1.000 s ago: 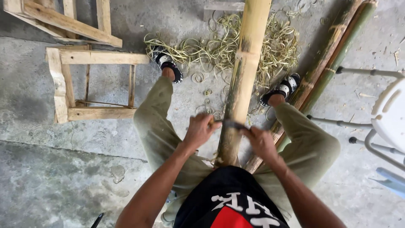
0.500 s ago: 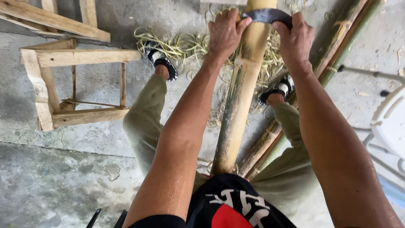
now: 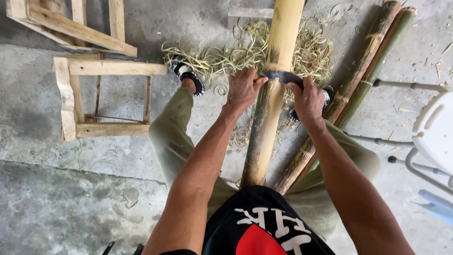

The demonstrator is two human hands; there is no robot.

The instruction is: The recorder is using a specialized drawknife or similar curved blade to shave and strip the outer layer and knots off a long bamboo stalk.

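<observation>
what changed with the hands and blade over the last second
Both hands, left hand and right hand, went from near the body far up the bamboo pole and have now drawn the curved blade partway back. The grip on both blade ends stayed, as did the pole, the shavings and the wooden frame.

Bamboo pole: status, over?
Left hand and right hand grip curved blade across bamboo pole. Shavings beyond; spare poles alongside right.
</observation>
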